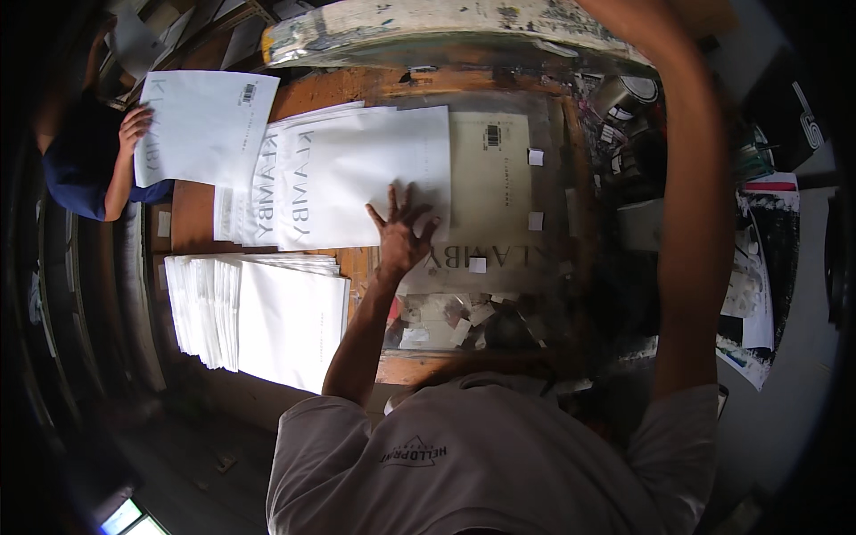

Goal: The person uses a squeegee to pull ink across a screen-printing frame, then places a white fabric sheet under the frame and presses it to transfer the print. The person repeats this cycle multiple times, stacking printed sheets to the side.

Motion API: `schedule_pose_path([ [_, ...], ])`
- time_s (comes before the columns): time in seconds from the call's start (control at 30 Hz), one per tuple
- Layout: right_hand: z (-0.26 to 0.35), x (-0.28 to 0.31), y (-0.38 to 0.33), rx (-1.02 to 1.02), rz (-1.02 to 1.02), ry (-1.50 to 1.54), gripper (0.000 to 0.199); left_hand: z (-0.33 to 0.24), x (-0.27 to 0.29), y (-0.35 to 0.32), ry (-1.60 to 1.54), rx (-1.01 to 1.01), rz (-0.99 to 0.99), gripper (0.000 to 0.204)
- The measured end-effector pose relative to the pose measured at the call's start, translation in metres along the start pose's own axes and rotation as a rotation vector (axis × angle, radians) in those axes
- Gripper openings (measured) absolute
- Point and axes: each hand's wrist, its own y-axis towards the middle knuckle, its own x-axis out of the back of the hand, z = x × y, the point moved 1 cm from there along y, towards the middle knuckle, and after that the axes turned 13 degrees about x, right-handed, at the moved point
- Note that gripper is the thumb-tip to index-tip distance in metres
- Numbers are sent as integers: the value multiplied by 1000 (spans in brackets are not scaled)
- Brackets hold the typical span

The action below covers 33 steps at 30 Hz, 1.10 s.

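My left hand (pixel 408 236) lies with its fingers spread on a flat white printed bag or sheet (pixel 366 160), near that piece's right end. Under and left of it, more white printed pieces (pixel 236 214) overlap in a row. A translucent sheet (pixel 513 178) with dark print and small white tabs covers the board to the right. My right arm (pixel 695 205) stretches up past the right end of a long, paint-stained frame (pixel 446 31). The right hand is at the top edge, and its fingers are cut off from view.
At the left a co-worker's hand (pixel 134 129) holds another white printed piece (pixel 205 125). A fanned stack of white pieces (pixel 294 312) sits at the near left. Tape scraps (pixel 455 319) lie on the near board. Cans (pixel 629 94) and clutter stand at the right.
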Motion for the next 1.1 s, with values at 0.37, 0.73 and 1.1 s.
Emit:
schedule_pose_path([
  [0.37,-38,40,8,23,262,189,32,-134,-64,-23,16,-160,53,57],
  [0.73,-14,31,11,-140,230,54,29,-84,-43,-46,129,-114,11,63],
  [1.1,-3,-5,-37,-199,171,172,17,-85,-26,-61,-75,-83,-50,59],
])
